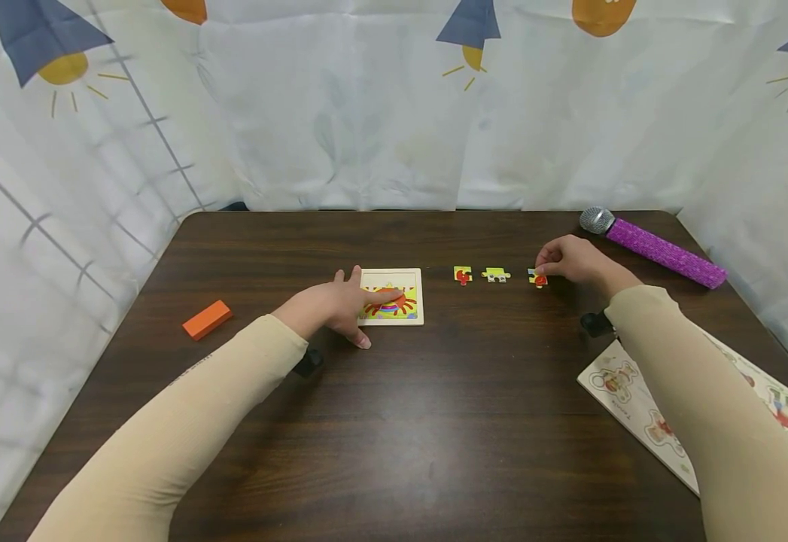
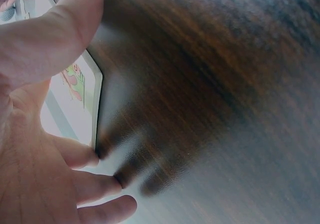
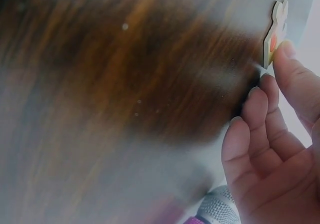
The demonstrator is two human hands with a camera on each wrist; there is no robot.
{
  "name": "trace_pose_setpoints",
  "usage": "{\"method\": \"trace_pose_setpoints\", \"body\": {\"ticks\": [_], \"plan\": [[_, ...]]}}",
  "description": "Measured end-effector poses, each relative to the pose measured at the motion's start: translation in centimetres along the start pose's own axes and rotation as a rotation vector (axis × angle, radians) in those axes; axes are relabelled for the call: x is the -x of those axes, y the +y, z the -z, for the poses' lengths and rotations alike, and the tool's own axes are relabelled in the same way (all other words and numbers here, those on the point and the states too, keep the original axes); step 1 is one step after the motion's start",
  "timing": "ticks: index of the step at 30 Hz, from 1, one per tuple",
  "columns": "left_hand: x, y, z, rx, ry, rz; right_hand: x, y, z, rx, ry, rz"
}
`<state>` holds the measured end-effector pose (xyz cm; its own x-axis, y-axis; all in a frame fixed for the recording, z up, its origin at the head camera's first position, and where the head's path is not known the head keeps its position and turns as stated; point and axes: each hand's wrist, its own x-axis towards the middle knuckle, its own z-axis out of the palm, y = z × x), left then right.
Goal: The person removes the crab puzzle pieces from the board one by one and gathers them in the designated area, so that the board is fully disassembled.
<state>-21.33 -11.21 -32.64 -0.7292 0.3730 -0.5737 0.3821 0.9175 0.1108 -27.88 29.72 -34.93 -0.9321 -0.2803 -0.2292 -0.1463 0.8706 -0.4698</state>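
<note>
Fingers of the right hand (image 1: 578, 263) pinch a small red-and-yellow jigsaw piece (image 1: 538, 281), well right of the rectangular pale wooden puzzle tray (image 1: 394, 278) under the nearer left hand's (image 1: 329, 306) spread fingers

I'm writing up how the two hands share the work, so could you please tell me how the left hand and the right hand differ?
The left hand has its fingers spread, while the right hand has its fingers curled. The left hand lies over part of the puzzle tray; the right hand pinches a small puzzle piece. Both are bare and extend from cream sleeves.
</note>
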Motion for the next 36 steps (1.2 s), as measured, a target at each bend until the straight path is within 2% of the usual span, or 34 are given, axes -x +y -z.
{"method": "trace_pose_setpoints", "body": {"ticks": [8, 13, 22, 36], "plan": [[0.0, 0.0, 0.0, 0.004, 0.003, 0.003, -0.2, -0.3, 0.3, 0.027, 0.007, 0.025], [0.0, -0.1, -0.1, -0.002, 0.007, 0.005, -0.2, -1.6, 0.5, 0.054, 0.01, 0.064], [-0.1, -0.2, -0.2, 0.002, 0.01, -0.004, -0.6, -5.5, -0.5, 0.053, -0.004, 0.145], [-0.3, -0.3, -0.1, 0.007, -0.005, 0.005, -2.9, -13.3, -5.1, 0.02, -0.083, 0.259]]}}
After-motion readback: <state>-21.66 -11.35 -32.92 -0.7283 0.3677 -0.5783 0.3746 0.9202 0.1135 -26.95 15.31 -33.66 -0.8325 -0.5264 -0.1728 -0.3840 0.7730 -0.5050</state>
